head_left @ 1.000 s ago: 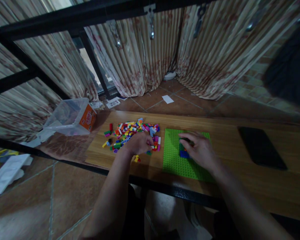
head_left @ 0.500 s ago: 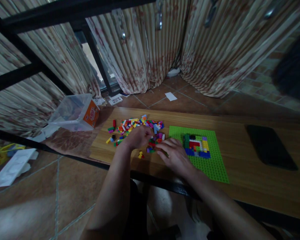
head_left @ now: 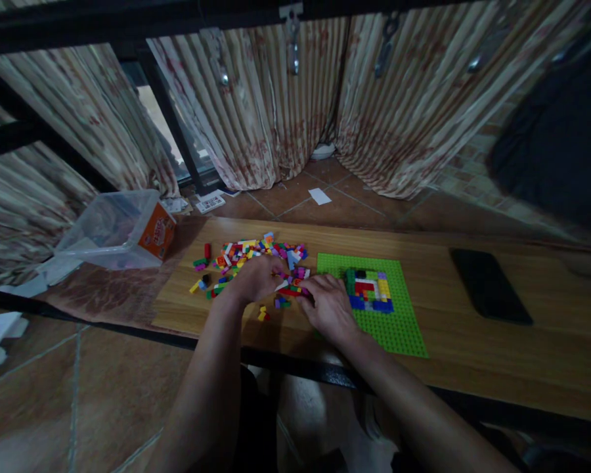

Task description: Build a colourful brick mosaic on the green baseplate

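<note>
Loose toy building bricks [head_left: 246,251] of many colours lie in a spread pile on the wooden table. My left hand [head_left: 257,278] is over the near right part of the pile, its fingers curled together. What they pinch, if anything, is too small to make out; a whitish piece shows by the fingertips. Facing it from the right, my right hand [head_left: 329,303] has its fingers bent and its thumb apart, touching the pile's edge by red and purple bricks. Beside it lies a green baseplate [head_left: 398,328] bearing a low brick build [head_left: 384,305] in blue, yellow, green, white and red.
A black phone-like slab [head_left: 490,286] lies on the right of the table [head_left: 438,302]. A clear plastic box [head_left: 113,230] with an orange label stands beyond the left end. Curtains [head_left: 266,118] hang behind, and a white paper [head_left: 320,196] is on the tiled floor.
The view has shifted, so the table appears farther left. My hands have come closer together over the bricks, my right fingers reaching in among the red pieces. The build looks the same.
</note>
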